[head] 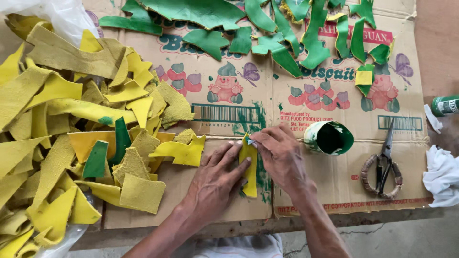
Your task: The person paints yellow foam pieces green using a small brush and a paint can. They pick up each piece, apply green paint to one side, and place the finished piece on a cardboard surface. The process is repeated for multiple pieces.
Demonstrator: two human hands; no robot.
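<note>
My left hand (216, 177) lies flat on a narrow yellow leather strip (249, 179), pinning it to the flattened cardboard box (334, 184). My right hand (279, 153) meets it at the strip's upper end, fingertips pinched on something small there; what it is cannot be made out. Green paint smears mark the cardboard beside the strip. A small can of green paint (329, 137) lies on its side just right of my right hand.
A big heap of yellow leather scraps (62, 129) fills the left, with a few green pieces mixed in. Painted green scraps (287, 33) lie along the top. Scissors (384, 165) with wrapped handles, a white cloth (442, 174) and a green bottle (445, 105) sit at right.
</note>
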